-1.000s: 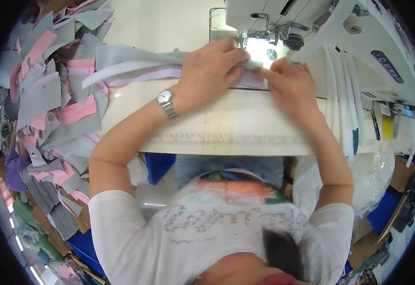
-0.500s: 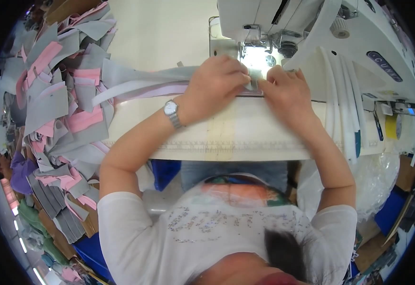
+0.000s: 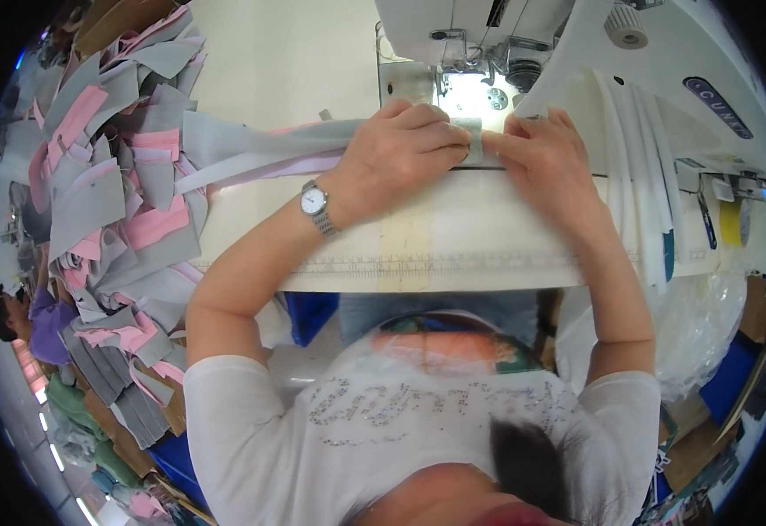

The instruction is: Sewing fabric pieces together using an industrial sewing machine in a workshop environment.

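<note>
My left hand (image 3: 407,151) is closed on a grey fabric strip (image 3: 317,133), its fingertips pressing the cloth just in front of the sewing machine's (image 3: 479,35) lit needle area. The strip trails left across the worktable toward a heap of cloth, beside a pale lilac strip (image 3: 299,165). A short grey-green end of the fabric (image 3: 468,131) shows between my hands. My right hand (image 3: 548,162) has its fingers curled, with thumb and forefinger together at the right edge of that end. Its fingertips are partly hidden.
Grey and pink cut pieces (image 3: 93,197) pile up at the left. White strips (image 3: 633,158) hang over the table's right side, near small scissors (image 3: 706,219) and a yellow tape roll (image 3: 731,223). A ruler marking (image 3: 488,263) runs along the front edge. Another person (image 3: 45,320) is far left.
My right hand has shifted slightly right, away from my left, and more of the fabric end shows between them. The left hand stays on the strip. The whole view has shifted a little.
</note>
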### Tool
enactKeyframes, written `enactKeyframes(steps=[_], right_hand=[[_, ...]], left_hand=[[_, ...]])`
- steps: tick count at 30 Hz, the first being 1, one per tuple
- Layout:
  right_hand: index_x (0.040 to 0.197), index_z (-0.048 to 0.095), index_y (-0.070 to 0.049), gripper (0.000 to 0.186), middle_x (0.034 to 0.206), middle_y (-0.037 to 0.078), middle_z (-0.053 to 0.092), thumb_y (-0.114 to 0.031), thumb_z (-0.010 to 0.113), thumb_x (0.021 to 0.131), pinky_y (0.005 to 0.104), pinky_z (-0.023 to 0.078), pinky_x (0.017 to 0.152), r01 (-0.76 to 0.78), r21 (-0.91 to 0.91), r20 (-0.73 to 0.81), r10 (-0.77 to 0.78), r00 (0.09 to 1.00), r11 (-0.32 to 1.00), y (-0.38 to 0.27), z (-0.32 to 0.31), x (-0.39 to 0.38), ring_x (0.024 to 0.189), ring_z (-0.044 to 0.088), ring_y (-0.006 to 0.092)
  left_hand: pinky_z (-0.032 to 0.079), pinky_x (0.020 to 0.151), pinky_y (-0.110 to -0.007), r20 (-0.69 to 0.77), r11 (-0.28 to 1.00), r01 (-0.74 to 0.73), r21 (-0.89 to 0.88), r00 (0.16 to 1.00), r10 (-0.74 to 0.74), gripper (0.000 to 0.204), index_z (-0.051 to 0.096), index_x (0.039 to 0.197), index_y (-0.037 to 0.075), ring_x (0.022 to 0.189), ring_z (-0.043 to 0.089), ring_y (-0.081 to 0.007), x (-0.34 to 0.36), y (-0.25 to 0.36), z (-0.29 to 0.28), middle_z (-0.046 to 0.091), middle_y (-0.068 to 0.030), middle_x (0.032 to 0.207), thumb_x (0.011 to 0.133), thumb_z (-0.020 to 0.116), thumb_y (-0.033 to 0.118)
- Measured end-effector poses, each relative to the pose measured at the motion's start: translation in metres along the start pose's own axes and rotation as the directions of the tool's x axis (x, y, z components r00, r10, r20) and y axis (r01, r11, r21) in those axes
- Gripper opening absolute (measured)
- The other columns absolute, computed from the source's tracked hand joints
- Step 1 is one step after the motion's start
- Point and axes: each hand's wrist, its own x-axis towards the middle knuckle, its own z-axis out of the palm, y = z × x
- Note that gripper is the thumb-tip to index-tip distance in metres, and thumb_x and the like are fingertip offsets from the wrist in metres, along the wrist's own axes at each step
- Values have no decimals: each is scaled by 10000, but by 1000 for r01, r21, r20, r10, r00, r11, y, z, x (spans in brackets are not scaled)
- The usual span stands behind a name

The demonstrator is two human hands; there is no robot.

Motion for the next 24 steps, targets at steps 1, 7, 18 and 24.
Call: enactKeyframes(steps=[1, 7, 18, 24], right_hand=[[860, 737, -174, 210, 757, 12, 521, -47, 666, 708, 332, 445, 759, 7, 2, -12, -7, 1000, 1000, 0, 1, 0, 765, 551, 194], [849, 732, -181, 202, 756, 5, 526, -45, 658, 720, 341, 450, 762, -17, -2, 2, 17, 1000, 1000, 4, -1, 1, 761, 555, 192], [968, 735, -227, 311, 727, 8, 547, -36, 652, 737, 345, 450, 759, -19, -60, -11, 19, 1000, 998, 8, 5, 4, 726, 555, 188], [1043, 726, -253, 365, 746, 20, 636, -46, 646, 753, 359, 448, 790, 3, -149, 141, 18, 990, 989, -5, 7, 17, 752, 573, 225]], left_hand=[[454, 768, -300, -13, 999, -29, -15, 1000, 28, 153, 667, 864, 106, 970, 584, -146, 0, -1, 1, 661, 45, 1024, 715, 635, 95], [464, 840, -331, 134, 995, 43, -90, 990, -31, 236, 687, 956, 91, 996, 589, -195, 3, -1, -3, 669, 28, 1073, 720, 680, 87], [453, 831, -341, 133, 984, 107, -140, 987, -89, 207, 679, 940, 92, 983, 577, -204, 3, 3, -6, 662, 25, 1035, 734, 693, 79], [454, 818, -328, 189, 988, 116, -100, 977, -96, 200, 684, 928, 96, 985, 581, -186, -10, -22, -24, 661, 36, 1042, 729, 699, 80]])
